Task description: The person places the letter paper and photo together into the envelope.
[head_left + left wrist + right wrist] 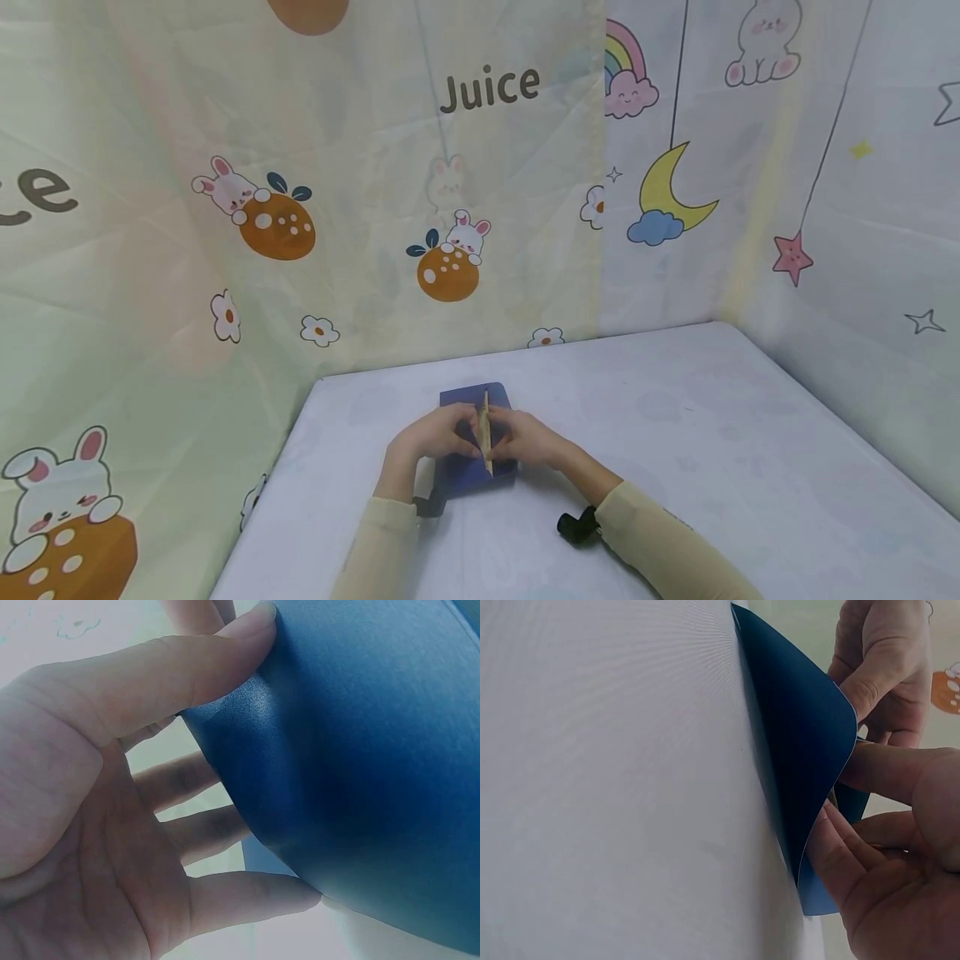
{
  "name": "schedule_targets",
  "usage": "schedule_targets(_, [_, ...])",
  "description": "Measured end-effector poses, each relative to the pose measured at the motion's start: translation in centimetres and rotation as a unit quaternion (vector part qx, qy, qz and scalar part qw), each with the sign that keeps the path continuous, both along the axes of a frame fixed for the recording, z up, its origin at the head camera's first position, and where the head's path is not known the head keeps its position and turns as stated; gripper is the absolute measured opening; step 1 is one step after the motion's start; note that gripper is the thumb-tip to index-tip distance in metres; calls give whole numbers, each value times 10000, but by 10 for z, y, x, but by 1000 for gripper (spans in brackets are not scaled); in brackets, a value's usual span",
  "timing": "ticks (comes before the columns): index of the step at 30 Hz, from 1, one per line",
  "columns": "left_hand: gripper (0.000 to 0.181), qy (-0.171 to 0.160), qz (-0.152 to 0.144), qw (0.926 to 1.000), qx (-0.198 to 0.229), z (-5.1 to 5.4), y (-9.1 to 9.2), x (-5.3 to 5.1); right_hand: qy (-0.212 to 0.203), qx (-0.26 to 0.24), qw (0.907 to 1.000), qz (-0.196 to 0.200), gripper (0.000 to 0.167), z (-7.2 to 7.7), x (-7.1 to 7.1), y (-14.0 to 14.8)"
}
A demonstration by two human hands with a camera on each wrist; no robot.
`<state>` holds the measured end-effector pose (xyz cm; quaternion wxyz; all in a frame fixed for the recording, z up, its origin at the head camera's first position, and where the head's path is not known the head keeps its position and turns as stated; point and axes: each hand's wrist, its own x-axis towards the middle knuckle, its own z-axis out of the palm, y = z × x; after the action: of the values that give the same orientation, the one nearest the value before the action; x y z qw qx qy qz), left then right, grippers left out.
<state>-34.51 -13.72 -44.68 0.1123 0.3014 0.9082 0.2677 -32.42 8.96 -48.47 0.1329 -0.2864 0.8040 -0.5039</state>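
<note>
A blue folded piece (467, 477), like a thin booklet or card cover, lies on the white table with its middle lifted. A narrow tan edge (486, 429) stands upright from it between the hands. My left hand (435, 432) pinches the blue sheet (352, 772); its thumb is over the near face, with other fingers behind the edge. From the right, my right hand (528, 437) holds the raised part between thumb and fingers. In the right wrist view, the right fingertips are partly hidden behind the curved blue sheet (802, 735).
White table (637, 433) surface spreads around the blue piece. Patterned curtains (360, 208) hang behind and beside it. A black wrist camera (577, 527) sits by the right cuff, another dark one (429, 505) by the left.
</note>
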Motion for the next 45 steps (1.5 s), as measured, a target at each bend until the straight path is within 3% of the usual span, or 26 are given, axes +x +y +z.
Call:
schedule_targets(26, [30, 53, -7, 10000, -13, 0, 0, 0, -281, -42, 9995, 149, 93, -4, 0, -2])
schedule_targets(45, [26, 105, -79, 9999, -102, -2, 4, 1, -252, -68, 9996, 82, 91, -3, -1, 0])
